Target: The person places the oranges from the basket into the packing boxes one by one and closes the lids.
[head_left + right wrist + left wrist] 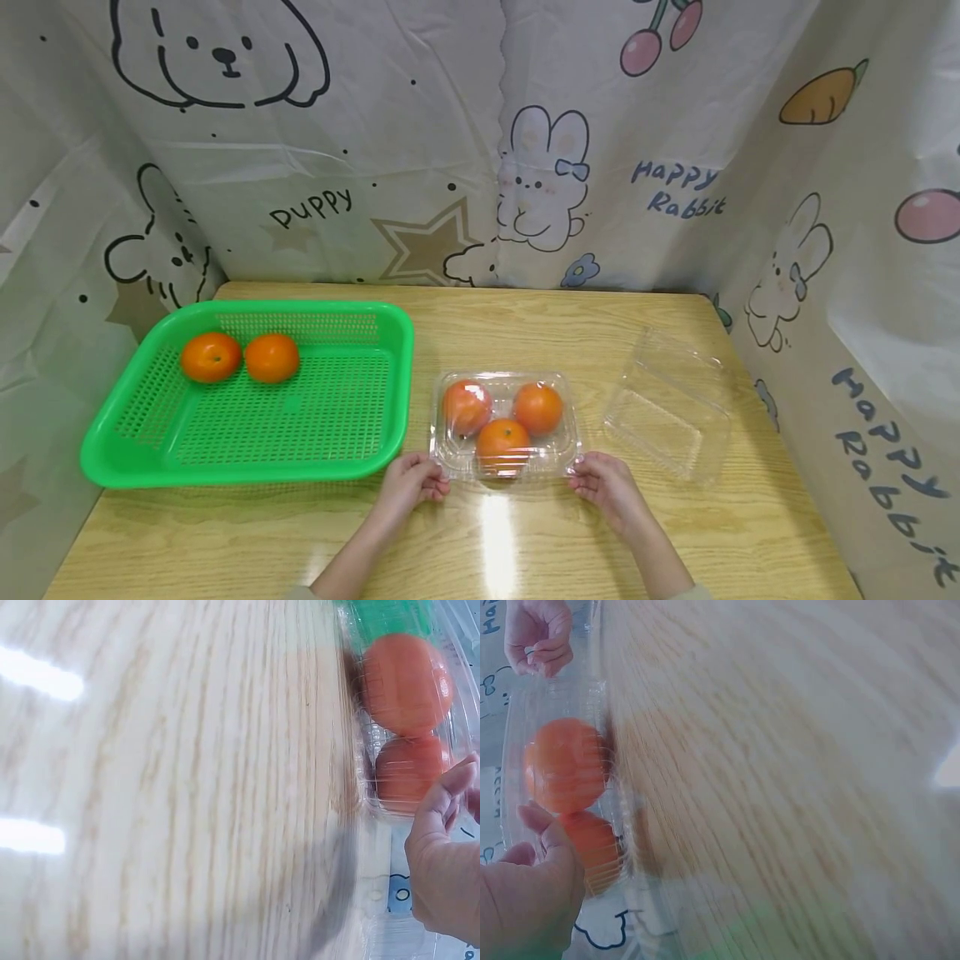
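A clear plastic clamshell box [459, 463] with its lid down over three oranges [537, 408] sits mid-table in the head view. At its front left corner, my left hand [412, 483] pinches the rim between thumb and curled fingers. My right hand [606, 487] pinches the front right corner the same way. In the left wrist view, the left thumb [544, 821] lies against the box's edge, with an orange [568, 765] behind the plastic. The right wrist view has the right hand [446, 859] at the box's corner, beside two oranges [406, 684]; the third is hidden there.
A green basket [405, 375] stands on the left of the wooden table [480, 333], close to the left hand, with two oranges [272, 358] in it. Another clear plastic box [660, 417] lies to the right. Printed cloth [420, 150] walls the back and sides.
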Available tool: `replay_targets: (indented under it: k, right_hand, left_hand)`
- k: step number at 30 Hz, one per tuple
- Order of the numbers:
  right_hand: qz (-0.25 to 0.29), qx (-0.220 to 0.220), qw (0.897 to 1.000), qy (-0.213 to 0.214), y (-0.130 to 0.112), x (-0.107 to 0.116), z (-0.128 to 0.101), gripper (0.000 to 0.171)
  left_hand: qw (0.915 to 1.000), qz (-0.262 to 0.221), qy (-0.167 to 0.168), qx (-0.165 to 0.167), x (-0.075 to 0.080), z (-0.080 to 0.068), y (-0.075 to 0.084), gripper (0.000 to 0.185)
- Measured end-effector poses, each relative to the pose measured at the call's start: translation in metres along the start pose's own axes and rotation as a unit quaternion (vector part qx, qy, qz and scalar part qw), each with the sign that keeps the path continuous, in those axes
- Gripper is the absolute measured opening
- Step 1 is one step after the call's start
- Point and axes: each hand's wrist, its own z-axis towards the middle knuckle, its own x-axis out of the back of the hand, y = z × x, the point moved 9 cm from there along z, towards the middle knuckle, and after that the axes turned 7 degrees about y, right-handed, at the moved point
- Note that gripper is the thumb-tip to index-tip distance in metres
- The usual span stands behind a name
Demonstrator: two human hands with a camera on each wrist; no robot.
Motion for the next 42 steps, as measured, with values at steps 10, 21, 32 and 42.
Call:
replay_targets:
  k: [10,21,32,42]
  right_hand:
    - [0.002,0.000,1.000,-0.002,0.001,0.002,0.000,0.019]
    - [0.007,0.002,1.000,0.002,0.001,0.001,-0.001,0.012]
    - [-0.017,0.006,1.000,0.008,0.001,0.001,0.000,0.009]
    - [-0.144,0.087,0.981,0.096,-0.013,0.004,-0.006,0.022]
  left_hand:
    - [0.9995,-0.010,-0.020,-0.019,0.000,0.001,-0.001,0.009]
    - [0.9998,-0.012,-0.015,-0.011,0.000,0.000,-0.001,0.011]
    - [0.9926,0.104,0.014,-0.061,0.000,-0.002,0.007,0.008]
    - [0.9462,0.258,0.035,-0.193,-0.001,-0.007,0.022,0.042]
